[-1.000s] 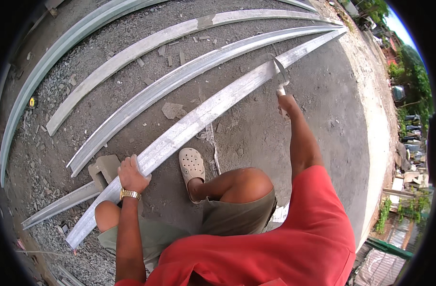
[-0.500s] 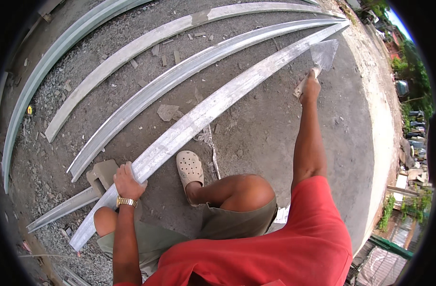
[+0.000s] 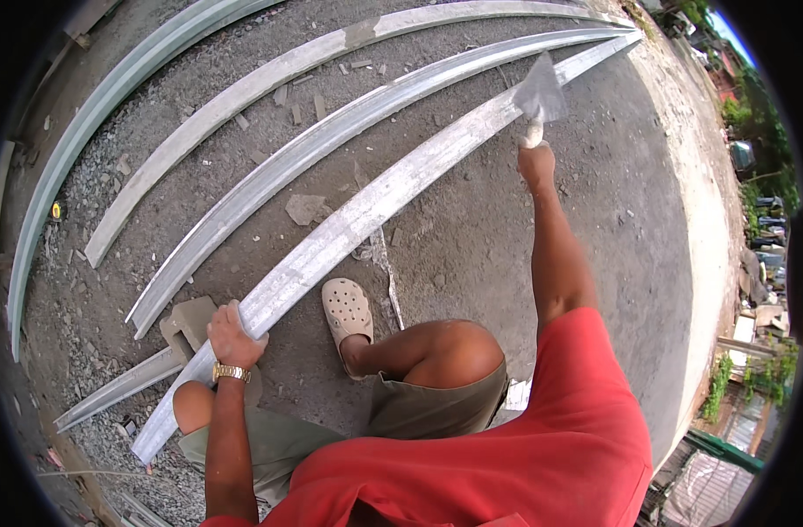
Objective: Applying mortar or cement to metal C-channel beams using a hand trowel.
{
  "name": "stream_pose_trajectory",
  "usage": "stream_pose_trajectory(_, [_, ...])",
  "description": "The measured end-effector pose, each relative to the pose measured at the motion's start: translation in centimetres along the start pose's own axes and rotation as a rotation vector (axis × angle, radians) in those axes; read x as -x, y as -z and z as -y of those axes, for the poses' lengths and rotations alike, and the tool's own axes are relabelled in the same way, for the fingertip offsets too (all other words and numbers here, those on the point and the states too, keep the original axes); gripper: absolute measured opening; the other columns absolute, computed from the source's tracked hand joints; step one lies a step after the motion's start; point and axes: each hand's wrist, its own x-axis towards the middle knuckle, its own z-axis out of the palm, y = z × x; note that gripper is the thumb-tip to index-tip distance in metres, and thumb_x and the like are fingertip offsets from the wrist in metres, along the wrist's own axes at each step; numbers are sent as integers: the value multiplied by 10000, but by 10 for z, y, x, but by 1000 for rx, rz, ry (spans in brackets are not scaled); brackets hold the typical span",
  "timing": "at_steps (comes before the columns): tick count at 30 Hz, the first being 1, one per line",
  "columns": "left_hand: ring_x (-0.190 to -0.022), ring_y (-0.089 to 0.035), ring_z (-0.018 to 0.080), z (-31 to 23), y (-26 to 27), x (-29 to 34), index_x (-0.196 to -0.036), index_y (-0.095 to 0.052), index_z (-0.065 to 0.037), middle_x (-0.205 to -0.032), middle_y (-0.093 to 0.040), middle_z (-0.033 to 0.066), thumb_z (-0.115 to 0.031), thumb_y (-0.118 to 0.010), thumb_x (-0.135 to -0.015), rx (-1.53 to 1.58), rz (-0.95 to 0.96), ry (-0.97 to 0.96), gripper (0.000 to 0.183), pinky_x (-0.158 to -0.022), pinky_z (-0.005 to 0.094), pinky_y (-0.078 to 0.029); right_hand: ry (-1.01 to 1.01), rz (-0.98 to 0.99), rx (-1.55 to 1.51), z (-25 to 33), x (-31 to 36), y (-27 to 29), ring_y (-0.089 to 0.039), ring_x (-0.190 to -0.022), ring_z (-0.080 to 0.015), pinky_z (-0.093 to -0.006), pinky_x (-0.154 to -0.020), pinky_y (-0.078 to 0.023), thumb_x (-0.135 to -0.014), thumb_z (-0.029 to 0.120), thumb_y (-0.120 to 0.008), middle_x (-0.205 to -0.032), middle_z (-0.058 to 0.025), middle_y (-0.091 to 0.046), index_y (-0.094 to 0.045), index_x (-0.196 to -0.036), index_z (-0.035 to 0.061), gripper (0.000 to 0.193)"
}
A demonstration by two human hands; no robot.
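The right hand [image 3: 536, 165], its grip closed round the trowel [image 3: 543, 92], has swung back to the beam [image 3: 370, 206], within working reach, while the left hand [image 3: 234, 337] clasps it.

The left forearm [image 3: 230, 439] runs almost straight forward from the lower edge to the left hand [image 3: 234, 337], its back turned up and its fingers [image 3: 226, 316] bent, while the right arm [image 3: 563, 250] reaches far ahead, slightly bent, to the right hand [image 3: 536, 165], closed in a fist
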Motion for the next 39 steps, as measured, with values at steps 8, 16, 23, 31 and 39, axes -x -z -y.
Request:
stream_pose_trajectory(8, [-1098, -483, 330, 13, 3, 9, -1250, -455, -59, -1156, -503, 152, -313, -806, -528, -67, -56, -3, 842, -905, 460, -382, -83, 61, -236, 32, 27, 10, -667, -721, -348, -425, -652, -506, -835, 328, -617, -761, -205, -661, -600, -958, -7, 357])
stream_pose_trajectory(16, [-1113, -479, 332, 16, 3, 10, -1269, -447, -56, -1169, -508, 166, -322, -812, -524, -67, -37, 14, 871, -919, 466, -377, 47, 117, -99, 39, 25, 2, -684, -672, -299, -414, -627, -520, -822, 292, -624, -717, -181, -654, -587, -959, -37, 358])
stream_pose_trajectory(23, [-1116, -478, 326, 18, 6, 11, -1262, -452, -58, -1190, -506, 166, -329, -815, -526, -99, 17, 49, 864, -928, 463, -374, 240, 300, 103, 52, 80, -11, -651, -874, -396, -452, -768, -500, -822, 297, -629, -887, -259, -657, -581, -971, -43, 374])
stream_pose_trajectory(31, [-1115, -476, 327, 12, 1, 7, -1265, -445, -46, -1195, -503, 163, -331, -813, -530, -77, -13, 19, 869, -928, 466, -373, -118, 345, -142, 44, 65, -4, -651, -547, -273, -388, -521, -498, -831, 267, -619, -660, -171, -642, -587, -839, -67, 336])
stream_pose_trajectory(39, [-1067, -487, 322, 11, 9, 7, -1239, -452, -60, -1156, -505, 145, -316, -812, -529, -57, -11, 24, 836, -895, 461, -384, -248, 241, -354, 61, 47, 21, -672, -780, -364, -441, -704, -508, -816, 308, -622, -802, -244, -665, -613, -936, -65, 392])
